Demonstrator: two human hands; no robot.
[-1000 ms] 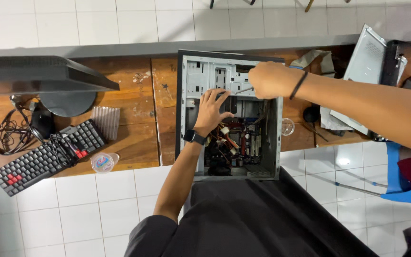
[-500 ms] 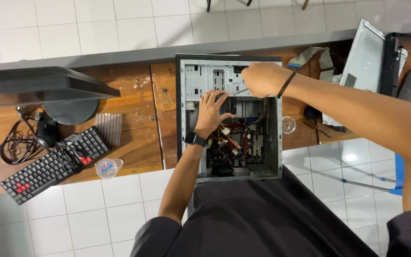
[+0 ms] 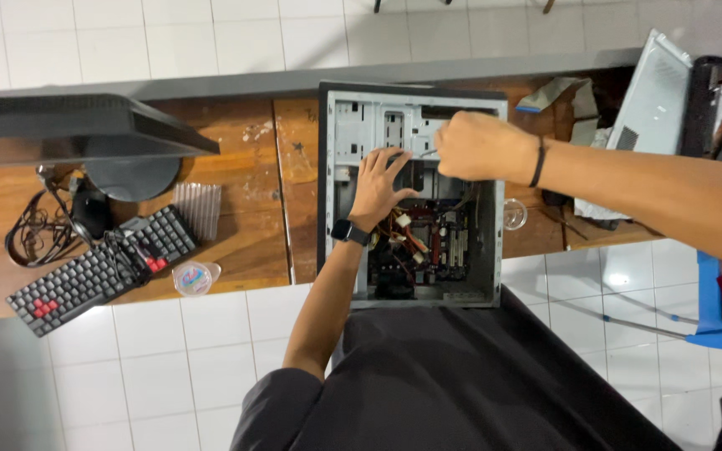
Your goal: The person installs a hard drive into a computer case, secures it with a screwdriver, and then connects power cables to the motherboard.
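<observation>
An open computer case (image 3: 415, 196) lay on a wooden counter (image 3: 244, 225). The left hand (image 3: 375, 185) rested flat inside, grip released; the right hand (image 3: 482, 147) was clenched around a screwdriver (image 3: 425, 154).

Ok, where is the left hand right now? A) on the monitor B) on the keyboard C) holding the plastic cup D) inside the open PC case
D: the left hand reaches inside the open PC case, fingers by the tool tip that the right hand holds.

Grey computer case (image 3: 412, 194), black keyboard (image 3: 102, 269) with red keys, brown wooden table (image 3: 244, 209)
</observation>
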